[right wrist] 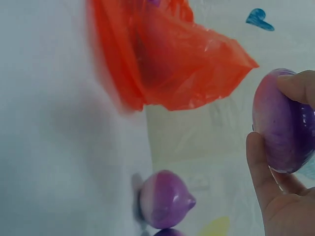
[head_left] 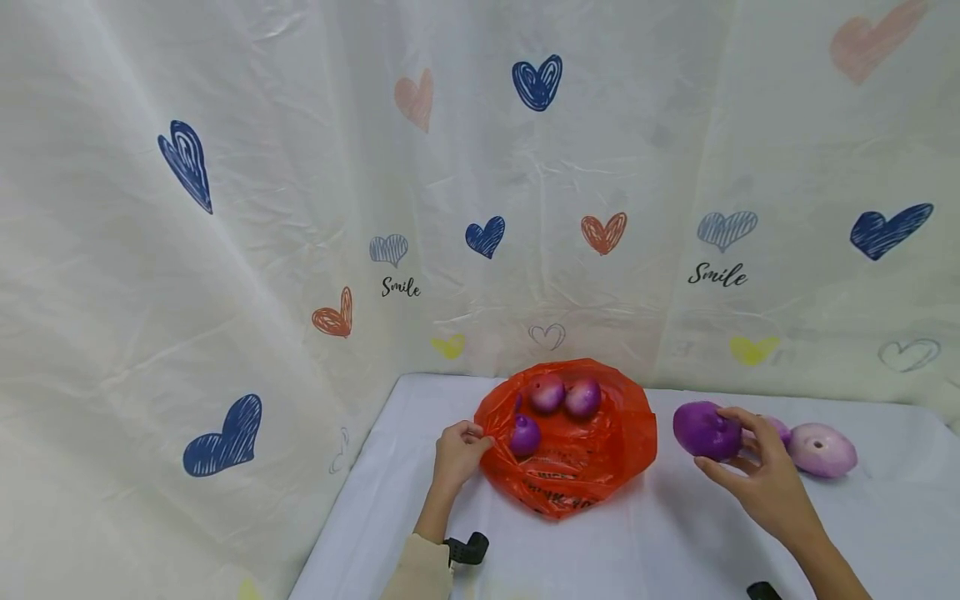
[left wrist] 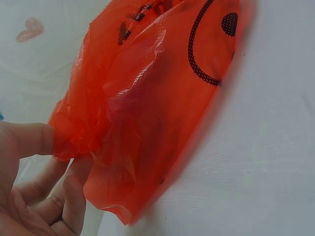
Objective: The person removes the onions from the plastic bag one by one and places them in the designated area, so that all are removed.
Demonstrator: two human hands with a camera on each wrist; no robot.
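Observation:
A red plastic bag [head_left: 615, 458] with black print lies with its mouth spread wide, and three purple onions [head_left: 546, 392] show inside. My left hand [head_left: 459, 454] pinches the bag's left rim between thumb and fingers; the left wrist view shows the bunched plastic [left wrist: 76, 135] there. To the right of the bag, my right hand [head_left: 768, 479] holds a shiny purple onion [head_left: 701, 430] above the table, fingers and thumb around its sides. Behind that hand sits a partly hidden onion [head_left: 778, 428], beside a paler pink one [head_left: 823, 451].
A white cloth covers the table [head_left: 675, 542]. Behind it and on the left hangs a pale curtain [head_left: 540, 175] printed with hearts. A black wrist strap piece [head_left: 468, 548] is at the left wrist, and another dark piece [head_left: 763, 591] shows near the right forearm.

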